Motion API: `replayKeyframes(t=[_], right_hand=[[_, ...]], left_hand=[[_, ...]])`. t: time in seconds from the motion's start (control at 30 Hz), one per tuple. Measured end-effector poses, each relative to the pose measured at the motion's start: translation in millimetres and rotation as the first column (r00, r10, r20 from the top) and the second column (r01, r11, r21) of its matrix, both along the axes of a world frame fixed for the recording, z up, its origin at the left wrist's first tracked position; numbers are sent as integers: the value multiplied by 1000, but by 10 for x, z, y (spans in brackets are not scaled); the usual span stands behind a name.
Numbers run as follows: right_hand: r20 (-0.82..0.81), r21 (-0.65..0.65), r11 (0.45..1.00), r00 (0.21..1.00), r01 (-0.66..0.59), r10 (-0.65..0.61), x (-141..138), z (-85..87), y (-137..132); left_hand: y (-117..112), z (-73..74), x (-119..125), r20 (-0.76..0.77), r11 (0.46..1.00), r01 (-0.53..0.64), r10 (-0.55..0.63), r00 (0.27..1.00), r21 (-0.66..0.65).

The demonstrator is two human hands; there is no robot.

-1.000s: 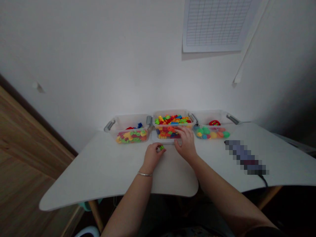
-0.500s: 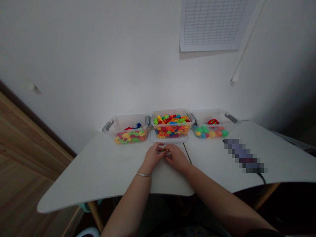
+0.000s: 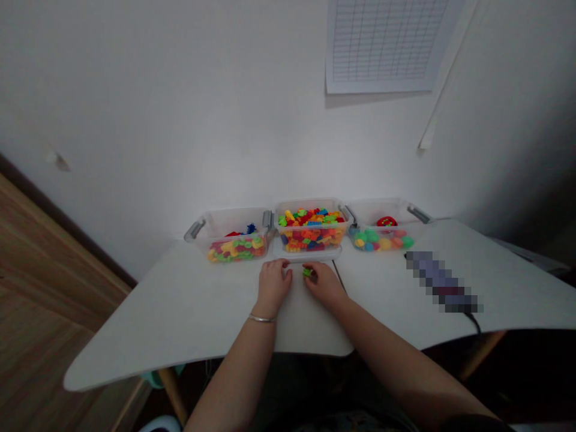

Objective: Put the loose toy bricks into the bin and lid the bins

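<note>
Between the thumb and fingers of my right hand (image 3: 326,283) is a small bright green toy block (image 3: 307,272), held just above the white table. Its far side is partly covered by my fingers. My left hand (image 3: 272,283), with a silver bangle at the wrist, is a short way to the left of it. Its thumb stands apart from the curved fingers, and nothing shows between them. Straight ahead of both hands is a clear plastic bin (image 3: 310,241) heaped with red, orange, yellow, green and blue toy blocks, standing on a translucent lid (image 3: 333,254).
A clear bin (image 3: 236,246) of colourful toy pieces stands on the left, and another bin (image 3: 382,238) with rounded toys on the right. A pixelated object (image 3: 438,282) with a black cable lies on the table (image 3: 189,324). A wall rises behind, bearing a gridded paper sheet (image 3: 382,48).
My hands, which met over a small piece, have come apart. The left moved slightly left and its fingers loosened; the right keeps the green block, which is now more visible.
</note>
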State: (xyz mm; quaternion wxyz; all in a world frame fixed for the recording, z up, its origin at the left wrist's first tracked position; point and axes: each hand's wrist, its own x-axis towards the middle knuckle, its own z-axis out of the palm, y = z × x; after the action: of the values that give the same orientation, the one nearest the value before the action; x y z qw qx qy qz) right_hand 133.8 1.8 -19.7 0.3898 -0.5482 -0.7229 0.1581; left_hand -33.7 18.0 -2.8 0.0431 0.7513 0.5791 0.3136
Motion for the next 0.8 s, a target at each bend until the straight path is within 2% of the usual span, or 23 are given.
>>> replayKeyframes(t=[0.1,0.2,0.3,0.37,0.43,0.5,0.6,0.8], right_hand=[[-37,25,999,999,27,-26,44,-19,45],[-77,148,988,997,33,-22,121,64,106],[-108,333,941,994,65,-30,229,274,192],[-138,429,888,984,162,-113,305,452,265],[-165,468,839,960,278,-226,373,626,352],[-170,447,814,929,371,-330,420,777,451],[-128,358,813,887,458,-444,446,944,603],[3,205,868,887,452,-463,382,1076,793]], left_hand=[[-1,-30,-16,-84,987,-155,157,984,36],[-17,-75,-3,-136,983,-186,186,973,10],[-38,-100,16,-177,984,-178,170,970,-29],[-44,-103,19,-192,984,-172,160,968,-49],[-42,-104,14,-202,983,-171,156,967,-60],[-36,-104,7,-208,983,-172,155,966,-65],[-31,-106,-3,-211,983,-173,155,965,-69],[-29,-100,-8,-227,983,-168,148,963,-70]])
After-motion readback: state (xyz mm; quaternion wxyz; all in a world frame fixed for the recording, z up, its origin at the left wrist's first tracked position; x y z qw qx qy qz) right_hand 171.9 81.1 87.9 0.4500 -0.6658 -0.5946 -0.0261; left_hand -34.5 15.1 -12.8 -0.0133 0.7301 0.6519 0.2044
